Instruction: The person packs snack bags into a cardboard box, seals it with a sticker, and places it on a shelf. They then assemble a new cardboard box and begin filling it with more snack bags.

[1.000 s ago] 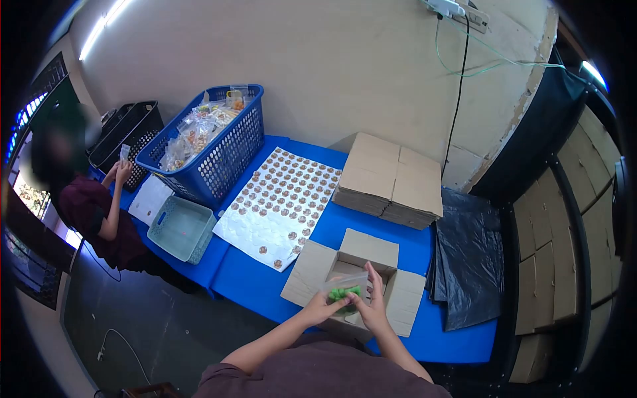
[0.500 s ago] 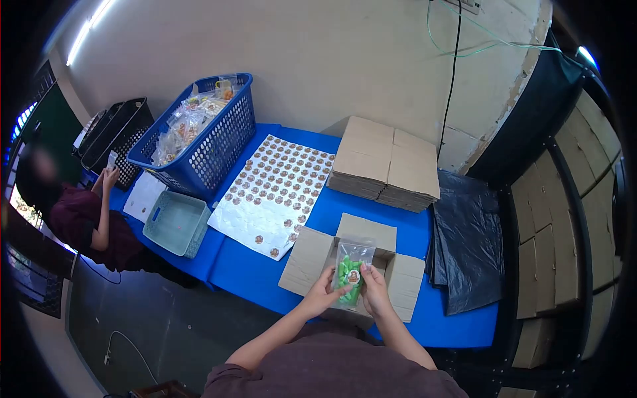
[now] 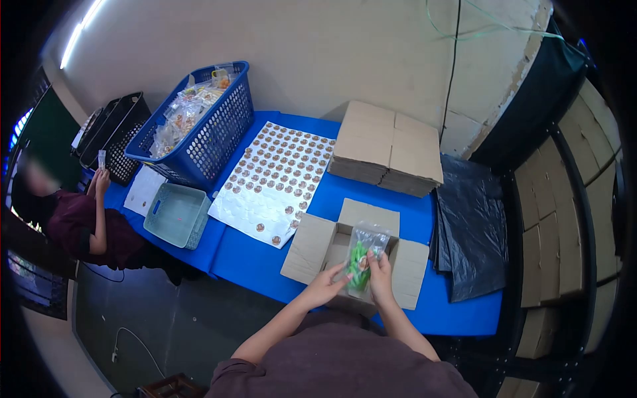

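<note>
Between both hands is a clear plastic bag (image 3: pixel 369 235) of bright green pieces, held over an open cardboard box (image 3: pixel 309 248). My left hand (image 3: pixel 325 288) grips its lower left side with the fingertips. On the right edge, my right hand (image 3: pixel 381 282) is closed on the bag, thumb across its front near a round sticker (image 3: pixel 363 263). The sticker is partly covered and a little blurred. All the box's visible flaps are spread outward; the bag and hands hide much of its inside.
A sheet of round stickers (image 3: pixel 249 219) lies left of the box. Behind it stand a blue basket (image 3: pixel 219 142) of filled bags and a pale green tray (image 3: pixel 174 229). Flattened cartons (image 3: pixel 388 142) and black plastic sheets (image 3: pixel 471 232) lie right. A co-worker (image 3: pixel 79 222) holds a small packet.
The bag has tilted, and my right thumb has moved up onto its front by the sticker. At the left, the co-worker's hands have shifted slightly with the packet held upright.
</note>
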{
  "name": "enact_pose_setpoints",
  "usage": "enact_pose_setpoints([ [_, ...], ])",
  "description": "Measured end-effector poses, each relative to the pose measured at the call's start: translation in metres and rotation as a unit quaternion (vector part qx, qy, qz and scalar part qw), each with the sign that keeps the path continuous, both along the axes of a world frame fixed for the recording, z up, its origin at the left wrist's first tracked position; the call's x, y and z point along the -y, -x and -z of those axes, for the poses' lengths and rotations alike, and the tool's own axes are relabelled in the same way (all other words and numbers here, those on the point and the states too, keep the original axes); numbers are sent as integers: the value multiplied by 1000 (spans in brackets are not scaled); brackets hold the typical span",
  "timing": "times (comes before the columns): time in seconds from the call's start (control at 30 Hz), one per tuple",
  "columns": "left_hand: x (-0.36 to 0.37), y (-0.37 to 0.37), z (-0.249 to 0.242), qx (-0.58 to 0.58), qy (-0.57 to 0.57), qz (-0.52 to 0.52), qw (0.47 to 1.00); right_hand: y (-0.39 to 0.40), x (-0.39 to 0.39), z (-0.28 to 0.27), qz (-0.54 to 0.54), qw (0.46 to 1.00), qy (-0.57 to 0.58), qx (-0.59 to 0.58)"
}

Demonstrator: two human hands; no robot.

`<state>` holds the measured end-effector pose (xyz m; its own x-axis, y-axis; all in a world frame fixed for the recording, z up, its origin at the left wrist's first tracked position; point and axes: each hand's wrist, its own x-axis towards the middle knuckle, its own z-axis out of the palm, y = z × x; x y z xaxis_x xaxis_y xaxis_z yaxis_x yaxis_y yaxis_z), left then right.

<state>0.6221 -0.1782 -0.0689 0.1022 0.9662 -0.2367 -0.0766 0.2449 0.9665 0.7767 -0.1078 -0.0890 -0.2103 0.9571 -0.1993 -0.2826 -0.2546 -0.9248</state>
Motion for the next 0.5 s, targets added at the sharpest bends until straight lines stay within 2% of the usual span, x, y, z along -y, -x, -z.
enact_pose_setpoints([
  [0.03,1,3,3,-46,52,1,998,-6,-6,13,30,999,9,38],
  [0.07,3,8,26,-81,2,-47,996,-12,-15,44,37,997,13,64],
  [0.1,4,14,28,-79,3,-43,996,-15,-20,66,41,997,13,66],
  [0.17,4,29,28,-103,-4,-139,985,-15,-26,89,17,990,141,-16],
  [0.2,5,35,30,-67,-17,-172,983,-15,-29,94,-54,976,208,-45],
  [0.23,5,44,34,-69,-19,-174,982,-16,-30,99,-56,976,207,-47],
  [0.3,4,58,29,-120,-49,-165,978,-13,-32,85,-177,935,307,-4],
  [0.37,7,62,22,-103,-25,-180,978,-8,-33,89,-182,931,317,-2],
  [0.43,8,67,17,-138,-34,-169,975,-2,-37,101,-230,934,237,136],
  [0.47,8,68,17,-136,-37,-172,975,1,-39,105,-231,934,233,138],
  [0.5,9,67,17,-127,-31,-180,975,3,-41,109,-247,928,196,198],
])
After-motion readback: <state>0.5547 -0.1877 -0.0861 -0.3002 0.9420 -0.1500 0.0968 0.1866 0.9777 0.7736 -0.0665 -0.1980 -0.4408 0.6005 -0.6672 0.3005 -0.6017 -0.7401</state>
